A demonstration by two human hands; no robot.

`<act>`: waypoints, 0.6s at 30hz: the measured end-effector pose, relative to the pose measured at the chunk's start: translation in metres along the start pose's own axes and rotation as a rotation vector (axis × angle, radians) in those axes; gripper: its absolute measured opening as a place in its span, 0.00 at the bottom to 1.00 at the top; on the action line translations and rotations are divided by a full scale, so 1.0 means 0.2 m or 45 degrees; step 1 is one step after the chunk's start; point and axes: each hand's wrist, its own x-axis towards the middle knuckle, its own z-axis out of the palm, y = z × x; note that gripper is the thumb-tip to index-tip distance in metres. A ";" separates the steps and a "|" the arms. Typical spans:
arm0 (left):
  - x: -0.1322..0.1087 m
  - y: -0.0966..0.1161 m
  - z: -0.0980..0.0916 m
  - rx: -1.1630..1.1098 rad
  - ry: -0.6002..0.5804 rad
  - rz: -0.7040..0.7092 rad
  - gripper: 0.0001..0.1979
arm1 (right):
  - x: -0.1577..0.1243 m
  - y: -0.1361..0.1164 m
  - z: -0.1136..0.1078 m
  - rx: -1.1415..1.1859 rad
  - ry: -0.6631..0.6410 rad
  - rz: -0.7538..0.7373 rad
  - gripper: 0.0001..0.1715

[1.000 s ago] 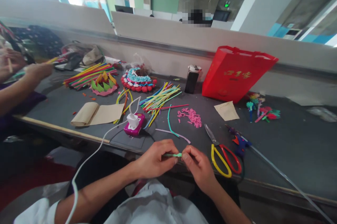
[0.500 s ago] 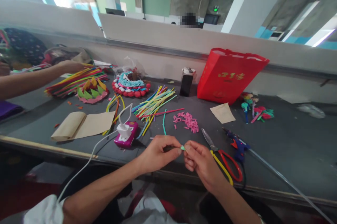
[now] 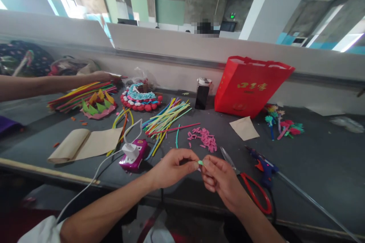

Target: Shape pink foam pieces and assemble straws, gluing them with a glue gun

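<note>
My left hand [image 3: 177,169] pinches one end of a small light-green piece [image 3: 200,162] between thumb and forefinger. At its other end, the fingers of my right hand [image 3: 221,176] are closed on the same piece, so only a short bit shows. Just beyond the hands lies a pile of short pink pieces [image 3: 209,142]. Scissors [image 3: 258,187] with red handles rest beside my right hand, partly hidden behind it. A single teal stem [image 3: 177,136] lies ahead of my left hand, near a bundle of coloured pipe cleaners [image 3: 168,117].
A blue glue gun [image 3: 266,169] with a long clear stick lies at right. At left are a purple power socket [image 3: 139,161], its white cable, and brown paper [image 3: 99,144]. A red bag [image 3: 251,87] and bottle [image 3: 202,94] stand behind. Another person's arm [image 3: 57,83] reaches in.
The yellow stem beside the scissors is no longer visible. Both hands still pinch the green piece. The other person's arm has extended farther right, and the view has shifted slightly.
</note>
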 end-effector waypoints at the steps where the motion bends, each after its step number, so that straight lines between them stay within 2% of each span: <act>1: 0.01 0.00 -0.01 0.013 -0.022 -0.004 0.12 | 0.00 -0.01 -0.01 0.019 -0.017 0.025 0.21; 5: 0.05 -0.01 -0.01 0.026 -0.107 -0.028 0.12 | 0.00 -0.03 -0.06 0.019 -0.127 0.086 0.21; 8: 0.05 -0.02 0.00 -0.066 -0.136 -0.063 0.12 | -0.02 -0.03 -0.08 -0.024 -0.181 0.078 0.20; 12: 0.02 -0.02 0.01 -0.111 -0.133 -0.109 0.12 | -0.04 -0.03 -0.08 -0.038 -0.204 0.109 0.20; 18: -0.02 -0.04 0.02 -0.161 -0.054 -0.146 0.13 | -0.04 0.01 -0.04 0.007 -0.218 0.092 0.20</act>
